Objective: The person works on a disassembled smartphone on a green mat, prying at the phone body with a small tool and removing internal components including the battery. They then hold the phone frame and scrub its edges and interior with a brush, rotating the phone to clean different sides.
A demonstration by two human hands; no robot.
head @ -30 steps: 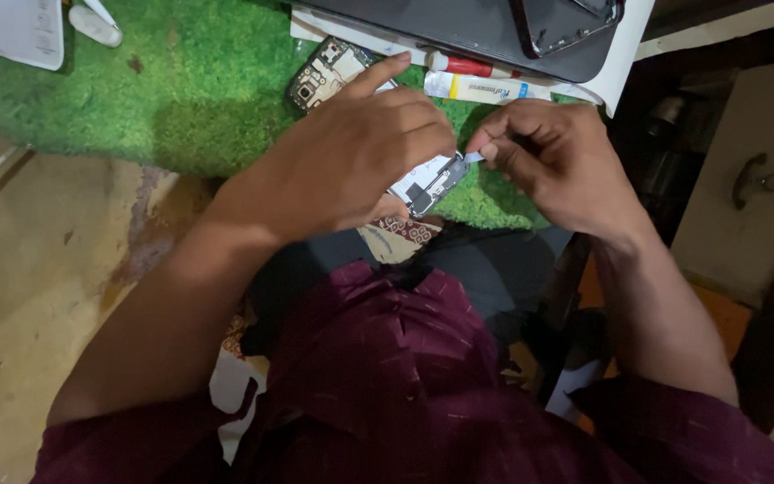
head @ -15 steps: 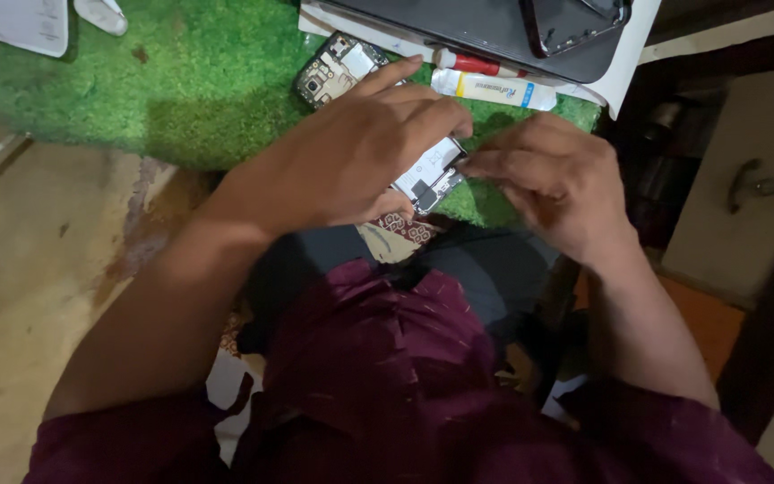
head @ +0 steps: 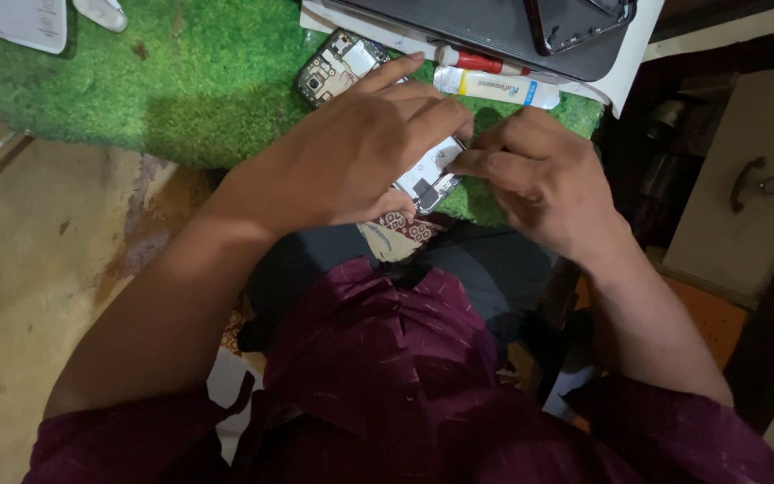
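Head view: white glue tube [head: 497,87] beyond both hands' [head: 365,148] small part [head: 429,175].

Open green artificial-turf mat [head: 163,81] lies left of the hands; white glue tube [head: 494,87] and bare circuit board [head: 338,67] block ahead

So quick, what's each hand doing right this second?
Left hand: closed around a small white phone part, gripping it.
Right hand: fingers curled, fingertips pinching at the same part's edge.
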